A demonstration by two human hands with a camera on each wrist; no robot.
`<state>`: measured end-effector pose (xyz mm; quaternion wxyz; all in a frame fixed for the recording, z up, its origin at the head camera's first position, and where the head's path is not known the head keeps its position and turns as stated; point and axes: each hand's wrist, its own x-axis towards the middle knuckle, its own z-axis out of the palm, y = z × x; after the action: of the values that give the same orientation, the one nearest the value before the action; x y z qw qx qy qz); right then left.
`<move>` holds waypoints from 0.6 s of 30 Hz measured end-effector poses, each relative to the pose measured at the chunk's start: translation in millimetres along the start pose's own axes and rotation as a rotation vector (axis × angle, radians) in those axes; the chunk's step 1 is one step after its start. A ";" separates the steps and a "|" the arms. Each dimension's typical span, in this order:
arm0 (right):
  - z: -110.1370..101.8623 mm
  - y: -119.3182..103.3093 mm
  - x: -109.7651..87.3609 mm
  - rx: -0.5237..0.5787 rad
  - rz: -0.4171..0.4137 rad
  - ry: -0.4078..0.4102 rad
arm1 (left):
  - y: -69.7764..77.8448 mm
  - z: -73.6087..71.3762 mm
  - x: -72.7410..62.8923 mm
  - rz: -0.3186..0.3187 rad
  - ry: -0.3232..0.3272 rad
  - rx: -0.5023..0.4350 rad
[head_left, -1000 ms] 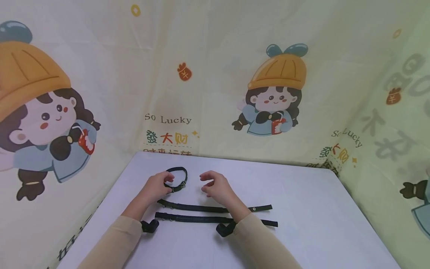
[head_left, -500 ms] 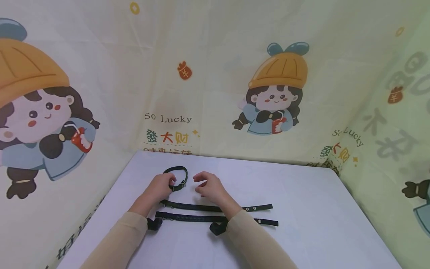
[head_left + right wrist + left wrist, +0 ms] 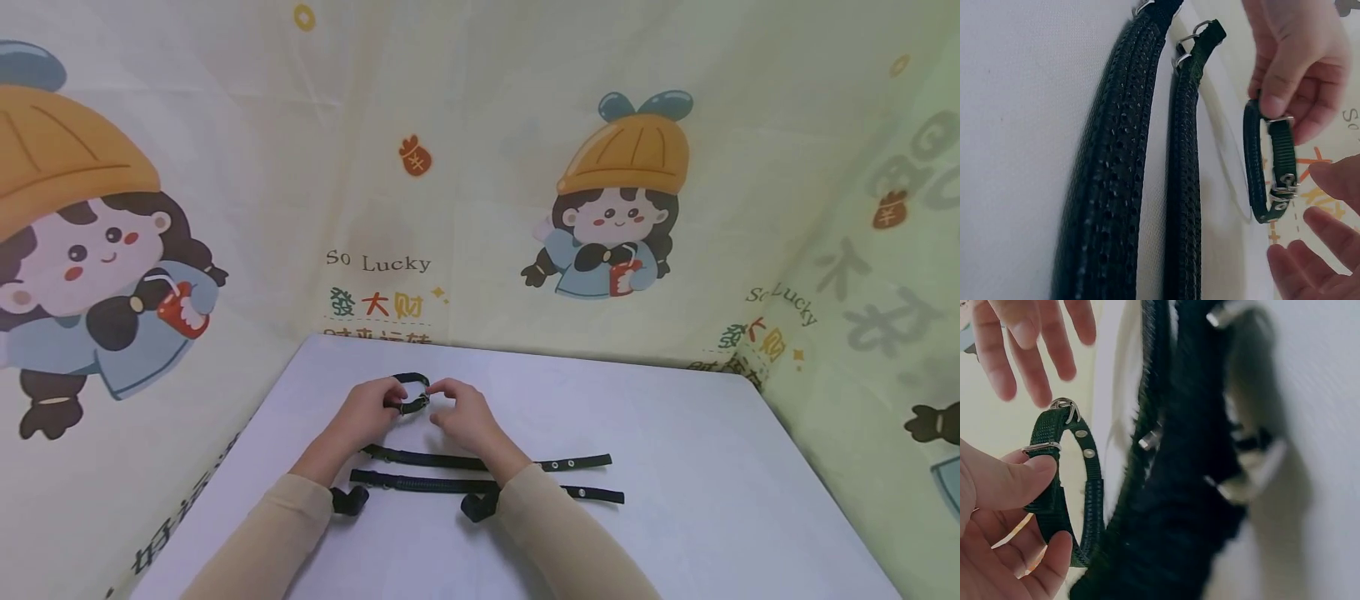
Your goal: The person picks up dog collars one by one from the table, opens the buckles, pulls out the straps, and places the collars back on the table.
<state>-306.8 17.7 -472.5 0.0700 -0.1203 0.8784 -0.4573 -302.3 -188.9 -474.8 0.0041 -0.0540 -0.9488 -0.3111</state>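
Backdrop: cream printed cloth (image 3: 487, 67), hanging behind and beside a white desk (image 3: 675, 475) and showing a cartoon figure in an orange hat (image 3: 615, 200).

Item one: small black webbing strap buckled into a loop (image 3: 1284, 145), with silver metal buckle (image 3: 1286, 187) and round eyelets (image 3: 1089, 453). The person's left hand (image 3: 371, 412) is holding it over the far left part of the desk; its grip is clamping the band, the thumb pressing beside a rectangular silver ring (image 3: 1042, 448). The loop is projecting from the grip toward the right hand (image 3: 465, 412), buckle end foremost. The right hand is hovering just beside the buckle, its fingers spreading apart and holding nothing.

Items two and three: two long straight black straps with metal fittings, the farther (image 3: 431, 461) and the nearer (image 3: 435, 484), lying roughly parallel on the desk, nearer the person than the loop; the right forearm is crossing above both.

Sleeves: beige (image 3: 262, 529).

Lettering: the cloth is reading "So Lucky" (image 3: 378, 262) above "發大财" (image 3: 377, 303) in green, red and yellow; the desk edge is cutting off a further line. The same wording is repeating at the right corner. A red pouch motif (image 3: 416, 157) is bearing a yen-like sign.
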 end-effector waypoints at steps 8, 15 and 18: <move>-2.5 0.5 -0.8 0.031 -0.026 0.045 | 18.5 -3.8 -3.5 0.018 0.009 -0.059; -6.5 1.5 -4.2 0.055 -0.070 0.093 | 33.6 -6.2 -8.7 0.014 0.020 -0.125; -8.4 1.8 -5.3 0.056 -0.088 0.107 | 38.5 -6.8 -11.7 0.022 0.028 -0.150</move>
<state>-303.9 26.7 -469.1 0.0064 -0.1323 0.8616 -0.4901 -286.8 -163.2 -447.1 0.0166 -0.0603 -0.9221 -0.3818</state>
